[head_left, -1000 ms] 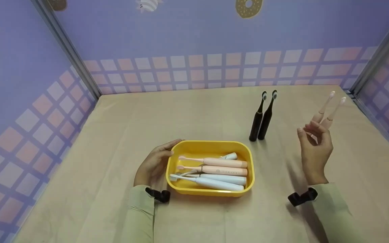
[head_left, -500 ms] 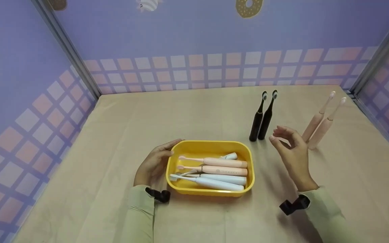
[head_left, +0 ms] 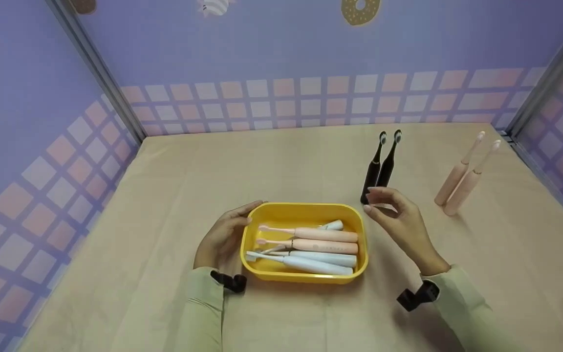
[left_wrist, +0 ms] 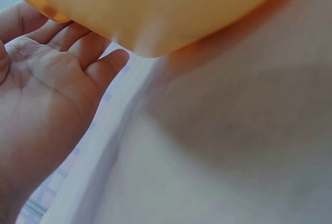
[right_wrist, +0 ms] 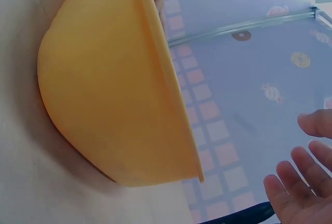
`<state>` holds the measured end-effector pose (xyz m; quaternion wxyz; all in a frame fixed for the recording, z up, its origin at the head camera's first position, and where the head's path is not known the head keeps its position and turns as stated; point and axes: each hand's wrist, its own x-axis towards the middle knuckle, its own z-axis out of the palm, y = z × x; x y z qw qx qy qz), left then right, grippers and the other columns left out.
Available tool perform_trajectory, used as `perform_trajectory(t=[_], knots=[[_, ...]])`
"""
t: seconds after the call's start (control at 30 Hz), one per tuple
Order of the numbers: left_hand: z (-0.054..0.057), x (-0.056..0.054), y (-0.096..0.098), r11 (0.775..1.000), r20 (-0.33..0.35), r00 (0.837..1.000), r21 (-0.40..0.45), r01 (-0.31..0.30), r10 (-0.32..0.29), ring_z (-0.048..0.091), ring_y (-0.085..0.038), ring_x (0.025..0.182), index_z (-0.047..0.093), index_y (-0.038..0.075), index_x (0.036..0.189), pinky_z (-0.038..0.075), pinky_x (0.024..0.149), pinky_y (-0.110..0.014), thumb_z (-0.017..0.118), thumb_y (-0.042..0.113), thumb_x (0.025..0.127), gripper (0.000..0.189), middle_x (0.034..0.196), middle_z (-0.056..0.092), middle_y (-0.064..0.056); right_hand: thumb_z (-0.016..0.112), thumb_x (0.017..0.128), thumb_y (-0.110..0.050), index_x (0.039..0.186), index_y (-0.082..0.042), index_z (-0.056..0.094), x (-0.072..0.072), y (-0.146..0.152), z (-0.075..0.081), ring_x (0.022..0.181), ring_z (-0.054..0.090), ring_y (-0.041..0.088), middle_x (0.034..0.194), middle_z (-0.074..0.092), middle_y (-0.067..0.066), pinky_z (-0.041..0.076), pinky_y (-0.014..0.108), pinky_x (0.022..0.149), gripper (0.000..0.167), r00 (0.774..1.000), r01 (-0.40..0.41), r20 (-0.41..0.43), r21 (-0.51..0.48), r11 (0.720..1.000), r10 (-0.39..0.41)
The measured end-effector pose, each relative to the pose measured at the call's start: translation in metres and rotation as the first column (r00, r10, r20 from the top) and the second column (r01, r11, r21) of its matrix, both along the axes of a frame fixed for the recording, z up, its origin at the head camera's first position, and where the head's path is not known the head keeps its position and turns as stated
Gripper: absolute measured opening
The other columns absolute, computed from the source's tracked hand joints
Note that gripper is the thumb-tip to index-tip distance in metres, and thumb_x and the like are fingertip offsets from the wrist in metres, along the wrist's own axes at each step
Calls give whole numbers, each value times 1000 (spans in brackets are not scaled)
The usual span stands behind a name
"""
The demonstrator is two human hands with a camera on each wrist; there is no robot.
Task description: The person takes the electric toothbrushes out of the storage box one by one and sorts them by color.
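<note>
My left hand (head_left: 219, 239) holds the left end of a yellow plastic bin (head_left: 306, 278), thumb at the rim and fingers along the outer wall. Inside lie two pink electric toothbrushes (head_left: 328, 235) and several white ones (head_left: 316, 266), one partly hidden under the pink. Beyond the bin's far right corner, two black electric toothbrushes (head_left: 372, 173) stand upright side by side. My right hand (head_left: 403, 225) hovers between that corner and their bases, overlapping the lower end of one. Its thumb and fingers are apart with nothing between them, as the right wrist view also shows.
Two pink electric toothbrushes (head_left: 465, 192) stand upright at the right. A beige cloth (head_left: 203, 166) covers the table. Purple patterned walls (head_left: 286, 44) with metal corner posts (head_left: 93, 63) enclose its back and sides.
My right hand has come left from the standing pink toothbrushes to the black ones, with nothing in it. My left hand and the bin have stayed in place.
</note>
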<state>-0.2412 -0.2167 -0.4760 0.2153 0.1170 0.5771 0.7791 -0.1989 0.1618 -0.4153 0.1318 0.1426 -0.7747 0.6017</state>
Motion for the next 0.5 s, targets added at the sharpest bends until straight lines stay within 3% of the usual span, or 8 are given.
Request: perform_trajectory(t=[0.2, 0.37, 0.5], knots=[[-1, -1, -1, 1000, 2, 1000, 5, 19, -19, 45, -24, 134, 33, 4, 149, 41, 108, -33, 44, 2, 95, 55, 151, 40, -10, 70, 87, -15, 121, -3, 61, -1, -8, 2, 107, 61, 21, 113, 65, 13, 52, 24, 93, 38, 993, -103, 68, 132, 986, 95], [-1, -1, 0, 1000, 4, 1000, 23, 11, -11, 48, -21, 130, 33, 2, 149, 43, 107, -31, 42, 0, 95, 55, 148, 45, -7, 70, 87, -19, 124, -3, 60, -3, -15, 5, 110, 61, 25, 117, 65, 14, 50, 39, 99, 42, 980, -191, 89, 216, 958, 176], [-1, -1, 1, 1000, -4, 1000, 26, 7, -7, 49, -20, 129, 31, 0, 149, 43, 106, -30, 42, 0, 95, 55, 148, 45, -7, 70, 87, -20, 123, -3, 61, -5, -20, 8, 111, 62, 29, 119, 65, 17, 50, 44, 98, 42, 964, -266, 95, 262, 928, 250]])
